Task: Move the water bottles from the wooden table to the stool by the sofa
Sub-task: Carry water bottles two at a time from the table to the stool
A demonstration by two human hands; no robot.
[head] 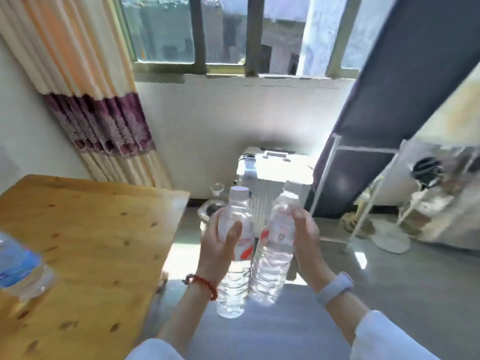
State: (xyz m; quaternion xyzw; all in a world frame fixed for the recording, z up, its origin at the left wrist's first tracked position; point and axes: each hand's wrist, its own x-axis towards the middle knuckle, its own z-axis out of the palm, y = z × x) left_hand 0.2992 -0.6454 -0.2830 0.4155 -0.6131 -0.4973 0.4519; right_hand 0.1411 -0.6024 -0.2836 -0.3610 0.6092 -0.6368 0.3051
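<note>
Clear plastic fills both grips: the left hand (220, 245) is wrapped around the left water bottle (235, 252), thumb across its red-and-white label, and the right hand (304, 237) is wrapped around the right water bottle (274, 249), fingers curled over its upper body. Both bottles are off the table (85, 242), held in the air just to the right of its right edge, side by side and close together. The left water bottle stands nearly upright with its white cap uppermost; the right water bottle tilts with its top leaning away from the table. A red bead bracelet (204, 284) circles the left wrist and a pale band (335, 288) circles the right wrist; both forearms end in light sleeves. A third bottle with a blue label (19, 266) lies at the far left edge of the table, blurred. Beyond the table's far right corner stands a white ribbed suitcase (275, 178) against the wall under the window (226, 32). A curtain (91, 94) with a purple band hangs behind the table. Farther right of the table stands a white-framed rack (363, 183).
</note>
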